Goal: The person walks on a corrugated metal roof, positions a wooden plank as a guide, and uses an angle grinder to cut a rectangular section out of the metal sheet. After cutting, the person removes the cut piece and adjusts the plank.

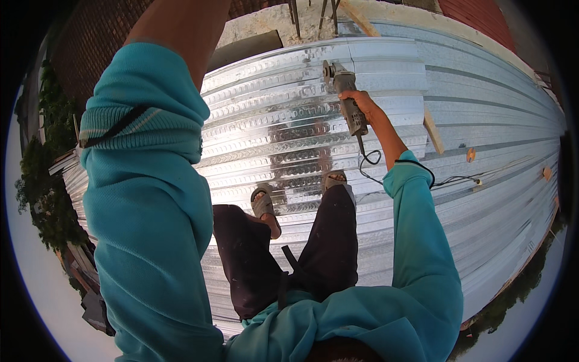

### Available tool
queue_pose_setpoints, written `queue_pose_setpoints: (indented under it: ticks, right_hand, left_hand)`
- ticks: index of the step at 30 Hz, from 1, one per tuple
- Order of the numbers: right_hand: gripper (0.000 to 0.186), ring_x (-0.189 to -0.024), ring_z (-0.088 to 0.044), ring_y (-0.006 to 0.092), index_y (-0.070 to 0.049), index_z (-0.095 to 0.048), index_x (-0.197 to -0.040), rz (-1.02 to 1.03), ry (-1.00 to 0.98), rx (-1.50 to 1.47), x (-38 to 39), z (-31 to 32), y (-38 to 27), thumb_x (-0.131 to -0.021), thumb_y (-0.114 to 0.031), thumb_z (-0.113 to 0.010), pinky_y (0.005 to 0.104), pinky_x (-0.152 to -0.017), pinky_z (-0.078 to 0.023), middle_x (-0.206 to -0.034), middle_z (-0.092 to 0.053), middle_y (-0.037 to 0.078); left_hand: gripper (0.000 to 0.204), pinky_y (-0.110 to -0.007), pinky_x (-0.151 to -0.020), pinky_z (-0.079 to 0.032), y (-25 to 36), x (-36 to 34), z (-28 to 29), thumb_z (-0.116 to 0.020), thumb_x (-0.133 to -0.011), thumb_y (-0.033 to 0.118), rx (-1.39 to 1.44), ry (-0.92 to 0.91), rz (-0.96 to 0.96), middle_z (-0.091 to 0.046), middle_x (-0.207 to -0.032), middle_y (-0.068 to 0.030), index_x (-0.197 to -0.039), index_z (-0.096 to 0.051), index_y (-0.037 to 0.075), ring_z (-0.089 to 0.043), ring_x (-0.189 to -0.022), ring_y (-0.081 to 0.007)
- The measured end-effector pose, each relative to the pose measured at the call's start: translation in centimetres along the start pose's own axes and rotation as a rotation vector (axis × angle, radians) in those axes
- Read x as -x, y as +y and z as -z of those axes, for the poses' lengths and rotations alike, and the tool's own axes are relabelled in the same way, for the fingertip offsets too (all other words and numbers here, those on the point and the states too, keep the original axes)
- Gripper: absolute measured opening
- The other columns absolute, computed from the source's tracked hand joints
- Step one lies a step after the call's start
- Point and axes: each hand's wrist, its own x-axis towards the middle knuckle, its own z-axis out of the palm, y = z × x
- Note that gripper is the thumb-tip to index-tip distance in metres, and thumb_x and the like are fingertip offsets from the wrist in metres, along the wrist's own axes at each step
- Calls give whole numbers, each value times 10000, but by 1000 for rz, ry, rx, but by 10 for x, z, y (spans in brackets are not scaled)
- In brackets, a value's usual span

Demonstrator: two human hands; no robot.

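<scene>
Nearest, the left sleeve (148, 199) rose to the left of the grinder (353, 114); the left hand was out of view, so its fingers could not be judged. Two sandals (263, 204) rested on the shiny ribbed metal sheets (253, 142), on the near side of the grinder. The right hand's (365, 104) fingers (346, 95) were wrapped around the grinder's grey body, its disc (328, 70) past the fingertips, its cord (369, 160) trailing nearer. Beyond the grinder, dark rods (295, 18) stood at a pale rough ledge (315, 25).
</scene>
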Motion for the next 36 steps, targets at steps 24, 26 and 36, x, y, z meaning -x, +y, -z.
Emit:
queue_pose_setpoints:
  ticks: [24, 26, 36]
  right_hand:
    - [361, -582, -684, 264, 20, -660, -956, 105, 197, -73, -18, -69, 22, -762, -249, -802, 414, -501, -588, -758, -674, 147]
    - [361, -573, -683, 266, 26, -658, -961, 132, 135, -74, -57, -65, 13, -770, -251, -790, 415, -499, -588, -760, -685, 157]
    - [346, -566, -681, 278, 1, -693, -906, 196, 37, 9, -177, -59, -31, -760, -299, -786, 418, -505, -577, -759, -703, 160]
  left_hand:
    - [459, -520, -1010, -479, 27, -57, 24, -491, -1046, 322, -615, -101, -552, -617, -1275, -334, -1302, -563, -53, -576, -1243, -456]
    - [435, -525, -991, -486, 18, -58, 22, -487, -1046, 318, -584, -111, -556, -618, -1265, -335, -1257, -579, -51, -576, -1238, -461]
    - [417, -519, -971, -496, 22, -56, 11, -493, -1042, 309, -398, -14, -510, -626, -1246, -323, -1242, -584, -46, -589, -1211, -459]
